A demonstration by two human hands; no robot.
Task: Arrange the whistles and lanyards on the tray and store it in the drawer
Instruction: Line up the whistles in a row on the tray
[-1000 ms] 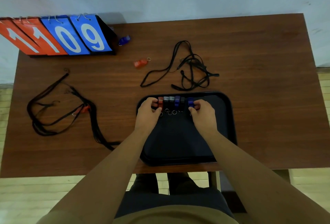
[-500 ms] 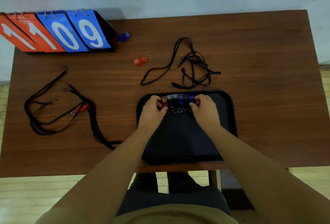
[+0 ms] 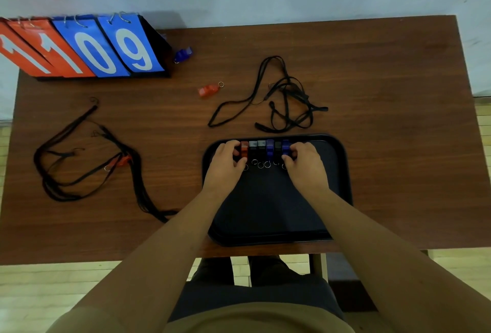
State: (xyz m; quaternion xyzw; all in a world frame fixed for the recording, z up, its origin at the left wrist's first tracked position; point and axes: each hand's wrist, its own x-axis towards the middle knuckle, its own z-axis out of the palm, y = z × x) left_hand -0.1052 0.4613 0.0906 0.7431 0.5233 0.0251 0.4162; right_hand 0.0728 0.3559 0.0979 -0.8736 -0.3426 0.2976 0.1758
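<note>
On the black tray (image 3: 342, 173) at the near edge of the tabletop (image 3: 385, 93), the left grip (image 3: 225, 165) and right grip (image 3: 305, 168) are bracketing the row of whistles (image 3: 265, 148) along the tray's far rim. The left is curling round the red end whistle (image 3: 244, 148) and the right is pinching the blue end whistle (image 3: 285, 146). Compared with a second ago, the two grips are sitting closer together and the row is packing tighter, so this batch is looking nearly squared up. Out to the left, the left lanyard bundle (image 3: 79, 168) is lying on the tabletop with a clipped red whistle (image 3: 123, 160) in it. Just beyond the tray, the right lanyard tangle (image 3: 287, 104) is waiting, then the loose red whistle (image 3: 208, 90). Farthest, a loose blue whistle (image 3: 183, 54) is lying beside the scoreboard (image 3: 106, 51). Those, I judge, are remaining to be gathered before any storing.
</note>
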